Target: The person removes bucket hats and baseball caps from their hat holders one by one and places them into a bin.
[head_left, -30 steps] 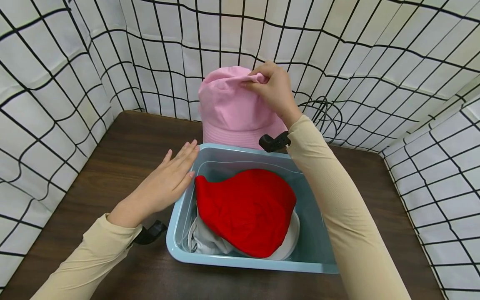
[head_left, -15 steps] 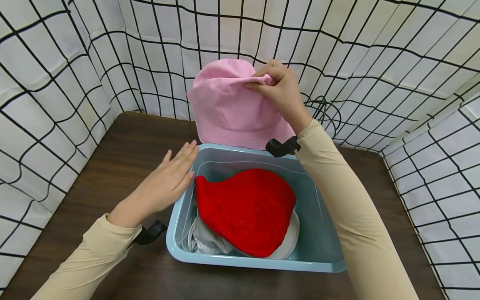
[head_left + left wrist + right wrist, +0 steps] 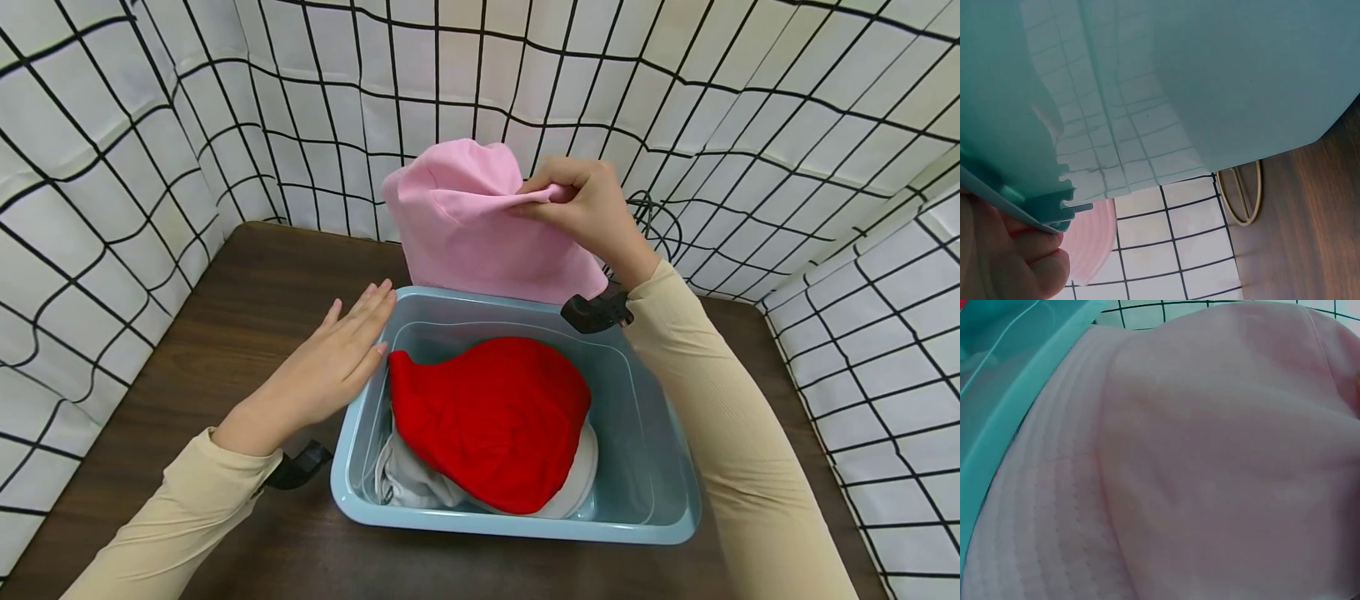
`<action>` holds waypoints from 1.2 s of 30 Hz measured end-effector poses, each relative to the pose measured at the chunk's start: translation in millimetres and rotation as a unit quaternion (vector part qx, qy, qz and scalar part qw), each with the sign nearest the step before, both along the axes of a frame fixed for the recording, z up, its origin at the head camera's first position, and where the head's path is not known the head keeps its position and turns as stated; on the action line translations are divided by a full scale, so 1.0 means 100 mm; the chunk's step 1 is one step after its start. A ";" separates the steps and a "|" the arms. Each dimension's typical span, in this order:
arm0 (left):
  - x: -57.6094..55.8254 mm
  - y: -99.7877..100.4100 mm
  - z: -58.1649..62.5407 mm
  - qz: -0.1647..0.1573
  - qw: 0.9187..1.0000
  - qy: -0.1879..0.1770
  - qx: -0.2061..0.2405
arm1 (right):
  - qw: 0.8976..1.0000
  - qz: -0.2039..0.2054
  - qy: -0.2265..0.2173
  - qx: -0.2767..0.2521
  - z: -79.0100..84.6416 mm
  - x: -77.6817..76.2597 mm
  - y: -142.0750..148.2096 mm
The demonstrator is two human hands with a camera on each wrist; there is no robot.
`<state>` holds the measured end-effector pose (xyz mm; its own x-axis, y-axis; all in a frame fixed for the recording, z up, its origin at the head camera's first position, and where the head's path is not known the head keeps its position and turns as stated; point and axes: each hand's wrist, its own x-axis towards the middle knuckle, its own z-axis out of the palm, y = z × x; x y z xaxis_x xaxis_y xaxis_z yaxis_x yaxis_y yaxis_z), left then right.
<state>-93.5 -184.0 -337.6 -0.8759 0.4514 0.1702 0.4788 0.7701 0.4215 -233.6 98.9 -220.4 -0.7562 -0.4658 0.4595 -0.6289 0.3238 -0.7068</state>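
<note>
My right hand (image 3: 581, 204) pinches the crown of a pink bucket hat (image 3: 480, 225) between thumb and fingers, in the head view. The hat is upright behind a light blue plastic bin (image 3: 517, 532), its lower part hidden by the bin's back rim. In the right wrist view the hat's stitched brim (image 3: 1047, 506) lies alongside the bin's rim. My left hand (image 3: 322, 367) rests with straight fingers on the bin's left rim, near the back corner. Inside the bin, a red cloth hat (image 3: 491, 425) covers part of a light grey and white item (image 3: 416, 475).
A dark brown wooden table (image 3: 285, 267) carries the bin. White walls with black grid lines (image 3: 300, 117) enclose it at the back and sides. Behind my right wrist is a coil of dark wire (image 3: 663, 221). The left wrist view shows a brass-coloured wire loop (image 3: 1241, 197).
My right hand has moved to the right and a little down with the hat's crown pinched. The hat has shifted right, its crown folding more. My left hand has stayed on the rim.
</note>
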 end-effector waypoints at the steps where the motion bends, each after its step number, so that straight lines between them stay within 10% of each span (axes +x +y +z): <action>1: 0.00 0.00 0.00 0.000 1.000 -0.001 0.001 | 1.000 0.005 0.002 0.003 0.00 0.02 0.02; 25: 0.00 0.02 0.05 0.001 1.000 -0.004 -0.012 | 0.977 0.138 0.135 0.090 -0.26 0.52 0.45; 36: 0.00 0.02 0.05 0.002 1.000 -0.005 -0.008 | 0.966 0.061 0.175 0.179 -0.34 0.73 0.45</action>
